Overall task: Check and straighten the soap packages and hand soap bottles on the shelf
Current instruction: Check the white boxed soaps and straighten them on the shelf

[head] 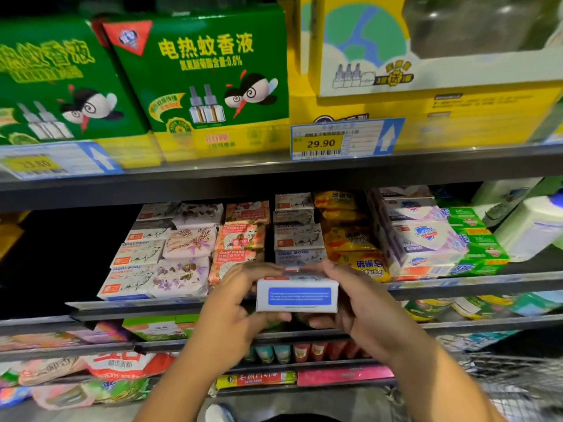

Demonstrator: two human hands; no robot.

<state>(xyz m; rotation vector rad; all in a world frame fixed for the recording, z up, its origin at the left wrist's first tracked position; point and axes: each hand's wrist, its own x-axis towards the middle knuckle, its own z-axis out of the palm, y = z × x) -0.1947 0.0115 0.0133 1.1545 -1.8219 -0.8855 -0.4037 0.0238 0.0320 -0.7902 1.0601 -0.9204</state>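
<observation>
A white soap box with a blue label panel facing me is held in front of the middle shelf edge. My left hand grips its left end and my right hand grips its right end, fingers curled over the top. Behind it stand stacks of Goat Soap boxes, floral-wrapped soaps, orange-pink soap boxes, yellow sulfur soap packs, white Safeguard packs and green soap packs. White hand soap bottles stand at the far right.
The upper shelf carries green mosquito-liquid boxes, a yellow box and a 29.90 price tag. Lower shelves hold packets and tubes. A wire trolley is at the lower right. The middle shelf's left part is dark.
</observation>
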